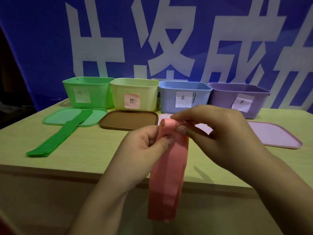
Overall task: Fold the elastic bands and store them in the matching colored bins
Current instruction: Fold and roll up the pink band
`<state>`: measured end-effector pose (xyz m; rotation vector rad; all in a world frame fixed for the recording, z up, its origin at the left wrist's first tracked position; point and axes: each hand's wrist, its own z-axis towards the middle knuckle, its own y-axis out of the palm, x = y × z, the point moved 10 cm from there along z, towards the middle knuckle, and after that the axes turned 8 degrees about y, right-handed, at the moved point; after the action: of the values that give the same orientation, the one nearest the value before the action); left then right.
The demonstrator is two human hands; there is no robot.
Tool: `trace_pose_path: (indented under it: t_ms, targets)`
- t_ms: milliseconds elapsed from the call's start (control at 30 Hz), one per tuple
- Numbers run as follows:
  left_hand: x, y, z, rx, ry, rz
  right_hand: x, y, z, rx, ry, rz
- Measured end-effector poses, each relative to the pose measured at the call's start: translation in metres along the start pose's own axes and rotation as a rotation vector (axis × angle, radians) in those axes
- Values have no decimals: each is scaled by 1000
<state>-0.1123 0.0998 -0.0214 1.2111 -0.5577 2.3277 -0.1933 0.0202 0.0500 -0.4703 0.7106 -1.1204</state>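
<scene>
Pinching pink band [169, 167], left hand [144, 146], right hand [218, 133]

Blue banner [42, 39] behind pale wooden table [88, 150]

Two hands rolling up the top end of a pink band above a table.

The left hand [145, 143] and right hand [218, 133] pinch the rolled top of the pink band [169, 167], whose free length hangs down past the table [84, 150] edge. A green band [59, 138] lies flat, one end on the green lid [55, 119]. Behind stand a green bin [88, 92], yellow bin [135, 94], blue bin [183, 97] and purple bin [237, 99], each labelled.
</scene>
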Motion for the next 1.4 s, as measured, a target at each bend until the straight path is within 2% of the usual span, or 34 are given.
trace_pose_path:
  t_ms: [200,333,533,667,800,933,1167,1267,1400]
  targets:
    - [-3,2,-1,33,-53,-156,-1,2,-1,45,-27,-20]
    - [0,2,-1,23,-14,-147,-5,3,-4,92,-40,-47]
    - [6,1,-1,18,52,-149,-12,7,-5,65,-106,-88]
    - [3,-4,-1,97,28,-95,-8,10,-2,-7,-79,3]
    - [4,-7,-3,57,11,-89,10,19,1,-208,99,249]
    - [9,-8,-1,30,43,-116,15,21,1,-229,167,221]
    - [-2,-6,2,74,-13,-214,4,12,4,-46,25,34]
    - [-11,-17,2,145,-86,-220,3,4,5,23,20,52]
    - [-10,-24,1,176,-38,-74,18,-10,10,95,115,165]
